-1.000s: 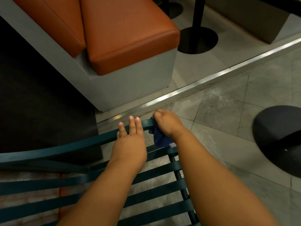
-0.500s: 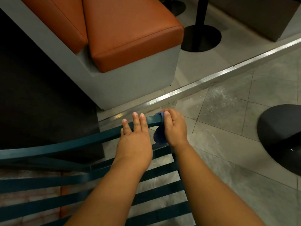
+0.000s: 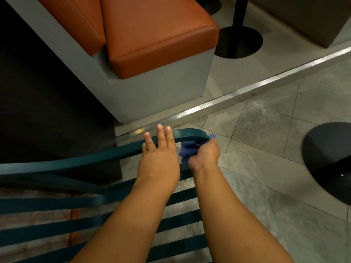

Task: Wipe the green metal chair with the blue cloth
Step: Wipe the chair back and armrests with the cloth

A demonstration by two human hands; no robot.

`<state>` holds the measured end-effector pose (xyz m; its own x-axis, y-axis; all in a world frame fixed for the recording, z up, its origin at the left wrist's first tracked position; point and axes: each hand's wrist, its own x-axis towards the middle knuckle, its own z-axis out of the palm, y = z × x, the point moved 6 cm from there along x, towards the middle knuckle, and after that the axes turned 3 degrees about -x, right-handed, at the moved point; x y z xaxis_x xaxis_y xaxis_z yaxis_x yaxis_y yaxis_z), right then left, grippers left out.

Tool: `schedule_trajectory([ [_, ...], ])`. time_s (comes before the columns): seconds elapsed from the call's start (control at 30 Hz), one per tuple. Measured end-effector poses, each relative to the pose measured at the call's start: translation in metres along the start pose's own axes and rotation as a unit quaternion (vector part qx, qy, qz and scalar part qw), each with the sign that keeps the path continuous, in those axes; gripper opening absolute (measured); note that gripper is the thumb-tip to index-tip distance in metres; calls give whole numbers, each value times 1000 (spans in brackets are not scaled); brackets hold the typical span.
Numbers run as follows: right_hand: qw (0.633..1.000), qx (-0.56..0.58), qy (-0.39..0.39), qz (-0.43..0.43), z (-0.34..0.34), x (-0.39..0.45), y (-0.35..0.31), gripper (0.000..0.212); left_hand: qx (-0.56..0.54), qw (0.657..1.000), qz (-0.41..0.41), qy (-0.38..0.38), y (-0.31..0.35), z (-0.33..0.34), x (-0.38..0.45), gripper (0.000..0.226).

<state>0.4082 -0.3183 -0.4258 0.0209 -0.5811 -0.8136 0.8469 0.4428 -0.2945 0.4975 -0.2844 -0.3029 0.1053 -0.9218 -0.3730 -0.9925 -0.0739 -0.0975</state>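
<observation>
The green metal chair [image 3: 79,160] fills the lower left, its curved top rail running up to a rounded corner and its slats below my arms. My left hand [image 3: 158,156] lies flat over the top rail, fingers straight. Just right of it, my right hand [image 3: 206,155] grips the bunched blue cloth [image 3: 188,149] and presses it against the underside of the rail's rounded right corner. Part of the cloth pokes out beyond the corner.
An orange-cushioned bench on a grey base [image 3: 152,54] stands ahead. A metal floor strip [image 3: 266,80] crosses the tiles. A black round table base [image 3: 239,40] sits behind, and a dark round seat [image 3: 330,154] at the right. A dark tabletop [image 3: 47,111] lies left.
My right hand has turned and slid right, from on top of the rail corner to beneath it, with the cloth. My left hand stays on the rail.
</observation>
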Motion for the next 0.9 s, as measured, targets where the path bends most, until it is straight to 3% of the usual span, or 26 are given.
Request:
schedule_trajectory([
  [0.07, 999, 30, 28, -12, -7, 5, 0, 29, 1, 1000, -1, -1, 0, 0, 0, 92],
  [0.23, 990, 112, 71, 50, -20, 18, 1, 38, 2, 1000, 2, 14, -1, 2, 0, 92],
  [0.43, 966, 250, 50, 48, -13, 4, 2, 34, 1, 1000, 5, 14, -4, 4, 1, 93],
  [0.67, 957, 273, 68, 66, -13, 6, 4, 44, -11, 1000, 13, 12, -5, 2, -1, 95],
  [0.73, 950, 300, 42, 75, -8, -7, -1, 41, -12, 1000, 10, 13, -5, 2, -2, 96],
  [0.9, 971, 215, -61, 83, 11, -57, -7, 31, -17, 1000, 0, -4, -6, 2, -1, 101],
])
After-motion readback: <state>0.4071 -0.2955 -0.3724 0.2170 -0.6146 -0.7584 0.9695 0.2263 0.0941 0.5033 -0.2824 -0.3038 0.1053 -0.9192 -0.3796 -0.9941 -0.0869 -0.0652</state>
